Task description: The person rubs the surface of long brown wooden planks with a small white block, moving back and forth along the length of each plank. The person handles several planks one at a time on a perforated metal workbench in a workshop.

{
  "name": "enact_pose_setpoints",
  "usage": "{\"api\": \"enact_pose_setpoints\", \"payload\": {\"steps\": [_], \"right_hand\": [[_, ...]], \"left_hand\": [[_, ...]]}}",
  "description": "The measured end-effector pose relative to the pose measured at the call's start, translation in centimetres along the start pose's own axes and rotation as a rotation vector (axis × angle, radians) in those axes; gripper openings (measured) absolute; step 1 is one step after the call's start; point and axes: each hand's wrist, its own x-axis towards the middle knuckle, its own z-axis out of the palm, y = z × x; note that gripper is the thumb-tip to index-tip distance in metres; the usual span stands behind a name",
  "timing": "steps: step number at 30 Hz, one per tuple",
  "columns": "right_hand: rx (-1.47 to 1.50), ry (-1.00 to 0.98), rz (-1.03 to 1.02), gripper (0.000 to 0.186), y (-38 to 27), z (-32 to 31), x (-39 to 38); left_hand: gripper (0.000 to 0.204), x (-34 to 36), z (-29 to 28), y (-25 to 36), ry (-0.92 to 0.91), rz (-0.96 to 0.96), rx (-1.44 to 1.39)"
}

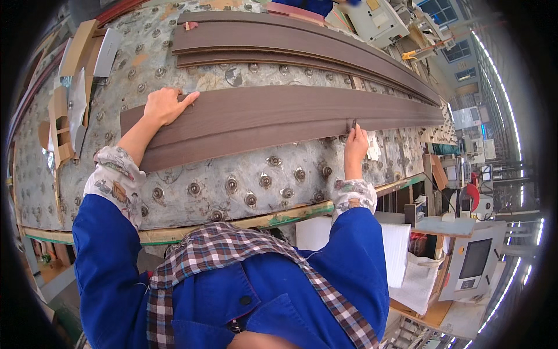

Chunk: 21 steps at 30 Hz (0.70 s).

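Observation:
A long dark-brown wood-grain board (279, 113) lies across the table in front of me, with a lengthwise groove. My left hand (165, 106) is on its left part, thumb stretched along the face and the other fingers bent at the far edge, their tips hidden. At the near edge, right of the middle, my right hand (356, 146) is closed in a pinch. Between thumb and fingers a small dark stick-like piece (353, 123) sticks up against the board; its kind is too small to make out.
More brown boards (279, 38) lie stacked beyond. The metal table (218, 195) is studded with ball rollers and has a wooden front edge. Torn cardboard pieces (61, 125) lie at the left. White foam sheets (395, 253) stand at the right. Someone's blue sleeve (308, 4) shows at the far side.

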Motion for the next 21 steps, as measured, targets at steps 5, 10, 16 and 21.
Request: {"api": "enact_pose_setpoints", "payload": {"steps": [5, 10, 16, 21], "right_hand": [[0.031, -0.005, -0.044, 0.020, -6.6, 1.7, -4.6], [0.217, -0.086, -0.205, 0.021, -23.9, -0.2, -12.0], [0.813, -0.413, -0.634, 0.045, -37.0, -1.4, -18.0], [0.842, -0.467, -0.560, 0.037, -33.3, -2.7, -18.1]], "left_hand": [[0.081, 0.2, 1.3, -0.5, 0.092, 0.017, -0.014], [0.081, 0.3, 1.0, -0.5, 0.100, 0.010, -0.007], [0.076, -0.1, 0.5, -0.3, 0.047, -0.012, -0.023], [0.073, -0.2, 0.3, -0.4, 0.035, -0.044, -0.063]]}}
